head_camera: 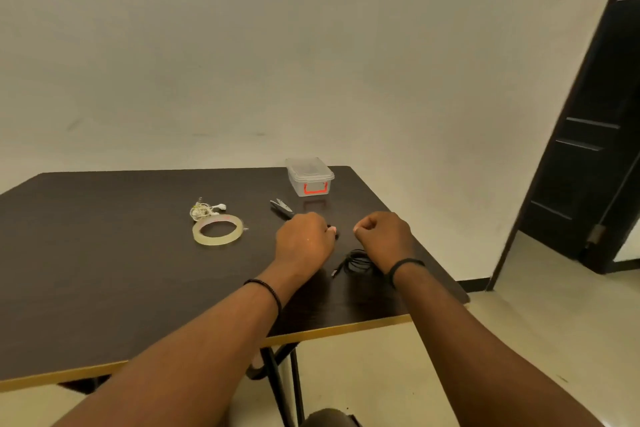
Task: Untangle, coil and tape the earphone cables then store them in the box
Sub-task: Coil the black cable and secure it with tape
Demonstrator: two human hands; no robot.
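The small black scissors (281,208) were half hidden behind the left hand (304,241), whose curled fingers pinched something small and dark (too small to name). The right hand (382,236) was curled too; whether it held anything could not be told. The coiled black earphone cable (356,262) lay just beside the right wrist. Left of the scissors sat the tangled white earphones (204,210), touching the clear tape roll (217,229). The lidded clear plastic box (309,176) stood behind the scissors.

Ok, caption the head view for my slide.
Both hands work a black earphone cable beside tape.
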